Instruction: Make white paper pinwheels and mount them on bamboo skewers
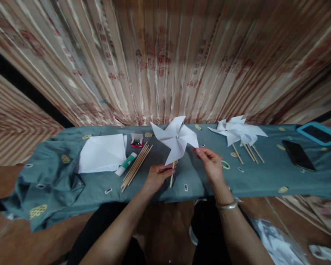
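A white paper pinwheel [174, 137] with a silver pin at its centre stands upright on a thin wooden stick. My left hand [159, 176] pinches that stick just below the paper blades. Close by on the right, my right hand [209, 159] has its thumb and fingers closed at the tip of the right blade. Further right, several finished-looking paper pinwheels [237, 130] lie overlapping, their sticks [248, 151] pointing toward me. To the left of my hands lies a bundle of loose wooden sticks [136, 167].
A stack of white paper [103, 152], a green-and-white glue stick [126, 164] and a small red box of pins [137, 140] lie left. A dark phone [298, 155] and a blue-framed device [320, 133] lie right. Green scissor-like handle [225, 164] shows by my right wrist. A curtain [165, 66] hangs behind.
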Demonstrator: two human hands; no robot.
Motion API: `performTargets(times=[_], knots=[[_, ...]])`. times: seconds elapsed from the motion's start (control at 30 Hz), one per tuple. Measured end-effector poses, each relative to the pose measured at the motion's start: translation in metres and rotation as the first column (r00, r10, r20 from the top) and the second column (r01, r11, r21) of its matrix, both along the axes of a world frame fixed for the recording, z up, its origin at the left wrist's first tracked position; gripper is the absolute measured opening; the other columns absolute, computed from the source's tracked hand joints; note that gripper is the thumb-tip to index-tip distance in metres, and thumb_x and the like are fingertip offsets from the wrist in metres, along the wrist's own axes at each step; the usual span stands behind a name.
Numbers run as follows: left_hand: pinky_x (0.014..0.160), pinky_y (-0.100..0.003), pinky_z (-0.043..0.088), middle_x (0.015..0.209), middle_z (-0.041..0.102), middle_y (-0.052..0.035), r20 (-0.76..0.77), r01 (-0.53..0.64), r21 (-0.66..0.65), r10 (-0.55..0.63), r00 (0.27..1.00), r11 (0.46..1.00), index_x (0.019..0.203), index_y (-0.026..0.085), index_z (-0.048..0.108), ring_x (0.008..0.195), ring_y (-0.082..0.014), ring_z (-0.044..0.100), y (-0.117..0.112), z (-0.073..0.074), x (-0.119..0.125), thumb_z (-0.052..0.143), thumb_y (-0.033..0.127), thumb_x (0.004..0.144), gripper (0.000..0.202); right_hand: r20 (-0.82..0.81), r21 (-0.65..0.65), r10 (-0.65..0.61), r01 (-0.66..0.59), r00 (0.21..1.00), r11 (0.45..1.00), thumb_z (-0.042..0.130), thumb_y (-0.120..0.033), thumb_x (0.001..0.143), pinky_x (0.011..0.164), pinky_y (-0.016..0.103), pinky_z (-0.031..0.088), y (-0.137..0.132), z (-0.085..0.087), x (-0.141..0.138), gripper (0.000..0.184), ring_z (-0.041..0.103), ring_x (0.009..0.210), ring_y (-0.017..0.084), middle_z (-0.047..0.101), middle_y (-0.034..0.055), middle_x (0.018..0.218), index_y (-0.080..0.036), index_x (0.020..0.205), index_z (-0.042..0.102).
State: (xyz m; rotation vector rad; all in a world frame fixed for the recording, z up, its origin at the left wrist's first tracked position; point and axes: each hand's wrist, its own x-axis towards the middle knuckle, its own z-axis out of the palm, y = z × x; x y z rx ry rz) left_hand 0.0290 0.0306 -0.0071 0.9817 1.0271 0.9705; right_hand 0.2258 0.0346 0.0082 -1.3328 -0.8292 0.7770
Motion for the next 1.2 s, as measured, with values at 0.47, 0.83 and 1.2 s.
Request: performTargets(times=[0.47,0.83,1.2], knots=[[0.081,-0.035,0.054,0.085,0.077,-0.0074,-0.063,0.004,0.034,-0.001,0.998,0.999,0.080,0.017,0.079,0.081,-0.0230,0.071,0.005,-0.006,-0.003,0.080,0.027,0.058,0.024,-0.170,-0.132,0.243,-0.266,0.955,0.955,0.085,-0.051,0.054,0.068,0.030,0.050,-0.014,0.000,-0.017,0.033,0.065,0.068,0.017,0.076,0.0028,0.074,-0.023,0.069,0.077],[0.072,-0.030,0.052,0.077,0.076,-0.0067,-0.053,-0.006,0.065,0.009,0.999,0.998,0.082,0.017,0.079,0.072,-0.0195,0.068,0.004,0.004,-0.004,0.079,0.033,0.060,0.027,-0.001,-0.171,0.564,-0.556,0.826,0.813,0.079,-0.049,0.065,0.074,0.031,0.053,-0.023,0.001,-0.032,0.030,0.066,0.075,0.018,0.076,0.0027,0.080,-0.022,0.080,0.077],[0.081,-0.033,0.055,0.085,0.078,-0.0069,0.021,-0.059,0.006,0.059,0.998,0.998,0.080,0.017,0.079,0.080,-0.0216,0.071,0.004,0.006,0.001,0.081,0.030,0.055,0.028,0.109,-0.236,0.679,-0.644,0.726,0.727,0.074,-0.048,0.070,0.059,0.027,0.047,-0.027,-0.017,-0.045,0.030,0.059,0.060,0.014,0.070,0.0011,0.068,-0.019,0.074,0.074]])
